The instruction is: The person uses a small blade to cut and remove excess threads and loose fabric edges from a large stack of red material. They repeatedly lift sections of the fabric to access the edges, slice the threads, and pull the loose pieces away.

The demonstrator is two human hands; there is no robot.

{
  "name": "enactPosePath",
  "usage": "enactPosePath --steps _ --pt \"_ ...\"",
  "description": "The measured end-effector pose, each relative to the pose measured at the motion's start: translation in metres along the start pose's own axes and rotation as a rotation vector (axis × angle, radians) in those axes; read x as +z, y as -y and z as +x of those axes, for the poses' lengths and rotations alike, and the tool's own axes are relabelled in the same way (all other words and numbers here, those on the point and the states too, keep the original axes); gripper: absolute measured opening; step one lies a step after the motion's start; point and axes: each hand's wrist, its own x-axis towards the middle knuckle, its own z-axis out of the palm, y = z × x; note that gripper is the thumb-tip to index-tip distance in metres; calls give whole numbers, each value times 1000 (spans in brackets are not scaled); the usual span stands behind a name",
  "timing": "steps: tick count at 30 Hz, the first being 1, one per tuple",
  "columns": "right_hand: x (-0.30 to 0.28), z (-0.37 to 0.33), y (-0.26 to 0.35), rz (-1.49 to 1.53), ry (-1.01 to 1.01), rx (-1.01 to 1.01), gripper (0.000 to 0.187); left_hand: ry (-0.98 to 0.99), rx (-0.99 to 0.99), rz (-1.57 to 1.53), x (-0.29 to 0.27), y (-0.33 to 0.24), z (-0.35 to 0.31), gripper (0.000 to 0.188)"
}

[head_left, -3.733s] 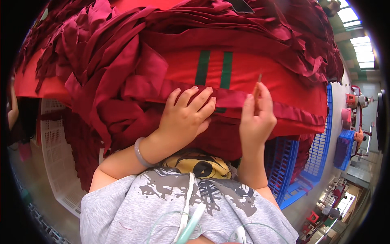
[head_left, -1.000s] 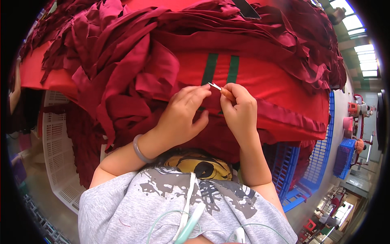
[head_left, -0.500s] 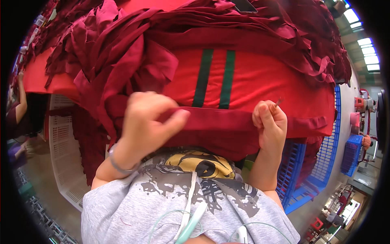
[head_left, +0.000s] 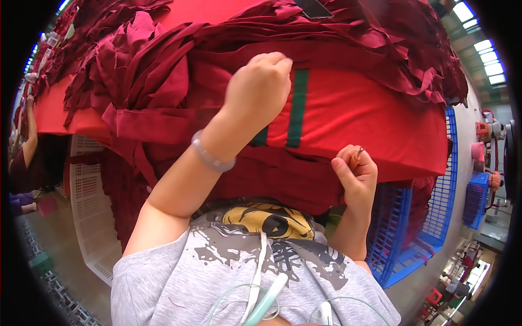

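Observation:
My left hand (head_left: pixel 258 86) is closed above the middle of the red-covered table, its arm reaching across from the left. The fingertips are turned away, so what they hold, if anything, is hidden. Just beyond it runs a long heap of maroon fabric strips (head_left: pixel 326 51). At the table's near edge my right hand (head_left: pixel 356 173) is curled around a small tool with a brown handle (head_left: pixel 355 160) and a thin dark tip pointing up. A flat maroon strip (head_left: pixel 155 126) lies left of my left forearm. More maroon fabric (head_left: pixel 272 176) hangs over the near edge in front of me.
Two dark green stripes (head_left: pixel 297 108) mark the red cloth (head_left: pixel 375 119). A phone-like dark object (head_left: pixel 314 8) lies on the far heap. A white plastic basket (head_left: pixel 92 206) stands below left, a blue crate (head_left: pixel 405 233) below right. Another person's arm (head_left: pixel 31 125) shows at far left.
My left hand has moved away from me and to the right, over the table. The maroon strip no longer stretches along the near edge under my right hand, which stays nearly in place.

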Motion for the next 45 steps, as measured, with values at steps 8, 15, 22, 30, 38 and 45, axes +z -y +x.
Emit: enactPosePath --steps 8,15,22,30,38,45 --pt "-20 -17 -2 -105 -62 35 32 193 32 335 10 -1 -14 17" --pt "11 -4 -6 -32 263 406 49 630 278 -381 -84 2 -36 9" --pt "44 43 10 804 -43 1 53 759 60 -501 -135 37 -65 11" --pt "-262 62 21 1051 -76 -138 39 227 -283 -528 -158 65 -82 7" --pt "-513 22 -9 147 -1219 182 9 91 -232 -112 -132 43 -70 8" --pt "-589 37 -34 73 -1134 384 14 157 -204 326 -103 37 -64 23"
